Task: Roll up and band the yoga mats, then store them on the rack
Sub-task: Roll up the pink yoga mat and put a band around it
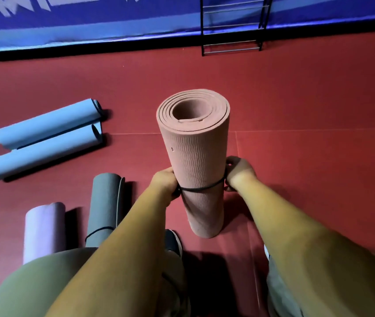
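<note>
A rolled pink yoga mat (195, 154) stands upright on the red floor in front of me. A thin black band (201, 188) circles it a little below the middle. My left hand (164, 183) grips the band on the mat's left side, and my right hand (239, 171) grips it on the right side, stretching it around the roll. The black metal rack (232, 26) stands against the blue wall at the far right of centre, with nothing on its rungs.
Two light blue rolled mats (47, 123) (42, 152) lie at the left. A grey-green rolled mat (104, 207) with a black band and a lilac rolled mat (43, 232) lie near my left knee. My dark shoe (172, 241) is beside the pink mat's base.
</note>
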